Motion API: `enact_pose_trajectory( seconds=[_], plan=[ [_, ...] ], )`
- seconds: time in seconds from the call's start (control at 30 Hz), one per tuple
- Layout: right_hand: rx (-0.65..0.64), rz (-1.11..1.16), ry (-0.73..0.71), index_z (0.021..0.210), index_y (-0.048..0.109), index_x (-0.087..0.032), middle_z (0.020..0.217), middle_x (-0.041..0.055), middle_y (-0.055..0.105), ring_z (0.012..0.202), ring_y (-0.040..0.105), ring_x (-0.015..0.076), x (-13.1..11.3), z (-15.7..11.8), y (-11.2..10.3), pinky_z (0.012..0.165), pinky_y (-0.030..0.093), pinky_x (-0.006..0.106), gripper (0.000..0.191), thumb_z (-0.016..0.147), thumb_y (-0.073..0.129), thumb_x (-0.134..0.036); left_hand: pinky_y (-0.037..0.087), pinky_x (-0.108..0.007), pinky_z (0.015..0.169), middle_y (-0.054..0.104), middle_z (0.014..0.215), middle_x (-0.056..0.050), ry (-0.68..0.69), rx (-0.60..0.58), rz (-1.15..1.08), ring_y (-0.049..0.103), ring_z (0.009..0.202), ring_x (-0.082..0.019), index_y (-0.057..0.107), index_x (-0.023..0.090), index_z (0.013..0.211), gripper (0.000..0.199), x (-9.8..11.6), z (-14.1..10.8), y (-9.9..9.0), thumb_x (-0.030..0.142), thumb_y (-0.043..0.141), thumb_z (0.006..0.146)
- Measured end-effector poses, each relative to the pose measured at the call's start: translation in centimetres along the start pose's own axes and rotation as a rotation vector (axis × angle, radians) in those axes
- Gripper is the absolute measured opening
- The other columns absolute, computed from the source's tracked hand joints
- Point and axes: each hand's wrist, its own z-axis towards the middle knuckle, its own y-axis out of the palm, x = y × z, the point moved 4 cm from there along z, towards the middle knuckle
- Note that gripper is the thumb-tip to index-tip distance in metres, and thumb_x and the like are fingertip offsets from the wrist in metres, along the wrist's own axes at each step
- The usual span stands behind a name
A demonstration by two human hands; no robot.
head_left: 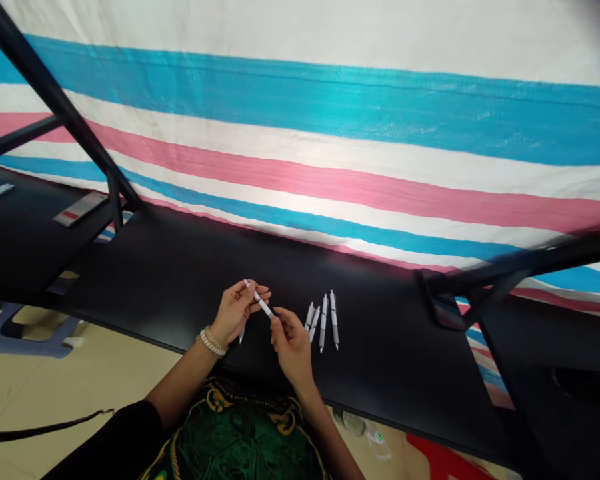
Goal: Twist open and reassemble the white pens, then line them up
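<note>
A white pen [263, 304] with a dark band is held slantwise between my two hands above the black table. My left hand [236, 308] pinches its upper end between thumb and finger, the other fingers reaching out behind it. At the lower end, the fingertips of my right hand [293, 343] close around the pen and hide its tip. Below my left hand, part of another pen [242, 333] shows on the tabletop. Several white and grey pens [323, 323] lie side by side just to the right of my right hand.
The black table [380, 360] runs across, with a striped sheet [330, 180] hanging behind it. Black frame bars [55, 93] stand at both sides. On the left table lies a flat white and red packet [81, 208]. A blue-grey stool [35, 333] and a red stool [443, 460] are below.
</note>
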Motion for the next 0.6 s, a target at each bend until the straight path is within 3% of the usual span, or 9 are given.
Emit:
enact_pose_trajectory(
  seconds=[0.1, 0.3, 0.47, 0.53, 0.6],
  plan=[
    [-0.003, 0.000, 0.061, 0.102, 0.066, -0.016, 0.054, -0.0051, 0.048, 0.043, 0.041, 0.0086, 0.66, -0.02, -0.15, 0.040, 0.030, 0.020, 0.038, 0.091, 0.055, -0.050, 0.054, -0.044, 0.091, 0.072, 0.103, -0.013, -0.011, -0.009, -0.002, 0.070, 0.099, -0.026, 0.063, 0.013, 0.099, 0.033, -0.35, -0.04, -0.06, 0.040, 0.072, 0.082],
    [-0.001, 0.167, 0.153, 0.092, 0.067, -0.016, 0.049, -0.0088, 0.037, 0.036, 0.031, 0.0051, 0.49, 0.04, -0.43, 0.033, 0.022, 0.018, 0.041, 0.090, 0.055, -0.054, 0.054, -0.046, 0.091, 0.071, 0.107, -0.017, -0.035, -0.098, 0.018, 0.068, 0.106, -0.030, 0.065, 0.012, 0.105, 0.036, -0.26, -0.36, 0.08, 0.042, 0.068, 0.085],
    [-0.180, 0.387, 0.315, 0.094, 0.067, -0.014, 0.041, -0.0119, 0.033, 0.027, 0.022, 0.0036, 0.39, -0.10, 0.31, 0.028, 0.015, 0.017, 0.044, 0.090, 0.054, -0.056, 0.056, -0.040, 0.087, 0.072, 0.103, -0.014, 0.001, -0.080, 0.010, 0.070, 0.099, -0.026, 0.065, 0.013, 0.108, 0.035, -0.18, -0.42, -0.15, 0.039, 0.070, 0.084],
    [-0.219, 0.371, 0.321, 0.097, 0.068, -0.014, 0.041, -0.0113, 0.034, 0.026, 0.024, 0.0043, 0.43, -0.17, 0.50, 0.028, 0.016, 0.017, 0.046, 0.091, 0.052, -0.056, 0.057, -0.038, 0.084, 0.073, 0.096, -0.013, 0.010, -0.066, 0.021, 0.072, 0.094, -0.025, 0.066, 0.013, 0.104, 0.033, -0.27, -0.35, -0.30, 0.038, 0.072, 0.083],
    [-0.167, 0.264, 0.235, 0.098, 0.070, -0.014, 0.045, -0.0087, 0.040, 0.030, 0.033, 0.0058, 0.35, 0.01, 0.28, 0.032, 0.026, 0.018, 0.044, 0.091, 0.053, -0.054, 0.058, -0.037, 0.081, 0.074, 0.092, -0.012, 0.020, -0.038, 0.039, 0.072, 0.090, -0.024, 0.067, 0.012, 0.099, 0.031, -0.37, -0.27, -0.42, 0.037, 0.074, 0.081]
  ],
)
